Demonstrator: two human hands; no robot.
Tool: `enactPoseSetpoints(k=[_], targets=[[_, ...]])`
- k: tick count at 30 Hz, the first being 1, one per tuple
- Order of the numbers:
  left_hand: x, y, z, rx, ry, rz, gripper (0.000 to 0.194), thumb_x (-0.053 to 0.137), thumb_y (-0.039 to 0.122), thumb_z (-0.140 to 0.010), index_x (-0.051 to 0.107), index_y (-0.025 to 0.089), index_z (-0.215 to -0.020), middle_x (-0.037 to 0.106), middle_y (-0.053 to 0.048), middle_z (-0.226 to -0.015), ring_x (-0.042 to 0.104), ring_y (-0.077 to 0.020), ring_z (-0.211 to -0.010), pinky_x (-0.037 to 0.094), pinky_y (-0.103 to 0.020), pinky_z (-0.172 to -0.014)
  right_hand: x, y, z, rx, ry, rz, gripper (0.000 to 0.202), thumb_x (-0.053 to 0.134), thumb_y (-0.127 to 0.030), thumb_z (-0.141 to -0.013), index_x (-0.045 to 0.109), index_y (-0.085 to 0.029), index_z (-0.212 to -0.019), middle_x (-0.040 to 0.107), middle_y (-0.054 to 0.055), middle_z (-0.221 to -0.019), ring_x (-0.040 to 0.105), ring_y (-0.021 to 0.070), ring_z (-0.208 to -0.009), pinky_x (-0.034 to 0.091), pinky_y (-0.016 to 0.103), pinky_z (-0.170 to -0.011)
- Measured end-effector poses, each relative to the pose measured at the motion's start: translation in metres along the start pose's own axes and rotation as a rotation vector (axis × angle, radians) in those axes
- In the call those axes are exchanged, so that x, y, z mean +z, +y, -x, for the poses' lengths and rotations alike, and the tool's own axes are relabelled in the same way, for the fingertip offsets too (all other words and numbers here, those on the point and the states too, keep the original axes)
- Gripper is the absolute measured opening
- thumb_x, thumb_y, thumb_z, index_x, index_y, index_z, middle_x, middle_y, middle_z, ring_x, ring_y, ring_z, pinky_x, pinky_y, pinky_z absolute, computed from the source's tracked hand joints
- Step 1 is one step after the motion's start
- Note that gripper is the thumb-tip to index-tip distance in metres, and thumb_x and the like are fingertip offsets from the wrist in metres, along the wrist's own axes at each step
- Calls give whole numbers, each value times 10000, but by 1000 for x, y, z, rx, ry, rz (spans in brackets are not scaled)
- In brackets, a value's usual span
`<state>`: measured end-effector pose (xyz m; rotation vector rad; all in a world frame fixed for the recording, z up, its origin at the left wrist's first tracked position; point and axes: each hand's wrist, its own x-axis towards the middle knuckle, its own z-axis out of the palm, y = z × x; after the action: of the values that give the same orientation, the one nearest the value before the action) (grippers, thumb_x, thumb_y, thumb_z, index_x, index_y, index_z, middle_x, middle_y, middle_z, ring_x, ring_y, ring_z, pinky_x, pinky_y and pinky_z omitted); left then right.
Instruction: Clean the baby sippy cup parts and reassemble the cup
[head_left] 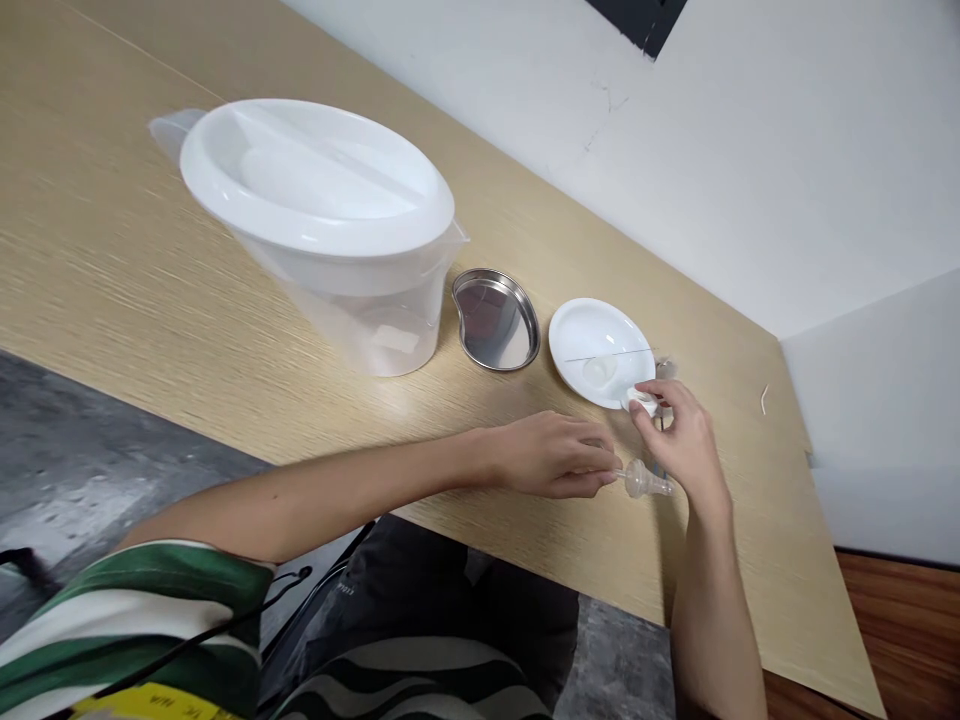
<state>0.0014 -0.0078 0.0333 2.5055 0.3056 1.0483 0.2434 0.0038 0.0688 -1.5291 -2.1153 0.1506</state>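
the left hand (559, 457) grasps a clear teat (642, 479), the right hand (681, 435) a white ring (642, 403).

White wall (750, 170) and grey floor (112, 450)

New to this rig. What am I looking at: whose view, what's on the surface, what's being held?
No machine here: these are a person's bare hands. There is one picture, from a camera worn on the head, looking forward and down.

On the wooden table stands a large translucent container with a white lid. Beside it are a curved metal tray and a white dish, with a thin line across the dish and a small round thing in it. Clear items behind the right hand are partly hidden.

The left hand holds a clear teat-shaped piece by its thin end; the right hand pinches a small white ring-like part.
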Motion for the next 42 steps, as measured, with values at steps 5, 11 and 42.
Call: enactPoseSetpoints(k=[5, 11, 42], targets=[[0, 0, 1, -7, 4, 12, 206, 503, 278, -1025, 674, 174, -1077, 709, -84, -1051, 692, -154, -874, 497, -264, -679, -4, 0, 1, 12, 72, 6, 281, 616, -468, -932, 677, -220, -1049, 712, 70, -1032, 641, 246, -922, 523, 424, -833], [-1, 0, 0, -8, -11, 18, 242, 483, 282, -1031, 685, 162, -1086, 719, -84, -1053, 695, -158, -878, 496, -265, -690, -6, 2, 2, 31, 166, -17, 274, 638, -464, -924, 684, -223, -1045, 713, 72, -1044, 647, 232, -903, 529, 414, -812], [-2, 1, 0, -25, -23, -13, 276, 443, 292, -1042, 688, 167, -1063, 728, -72, -1052, 686, -156, -905, 463, -269, -672, 12, -3, 1, -40, 84, -81, 249, 628, -453, -953, 682, -219, -1016, 717, 42, -987, 648, 205, -860, 527, 374, -795]])
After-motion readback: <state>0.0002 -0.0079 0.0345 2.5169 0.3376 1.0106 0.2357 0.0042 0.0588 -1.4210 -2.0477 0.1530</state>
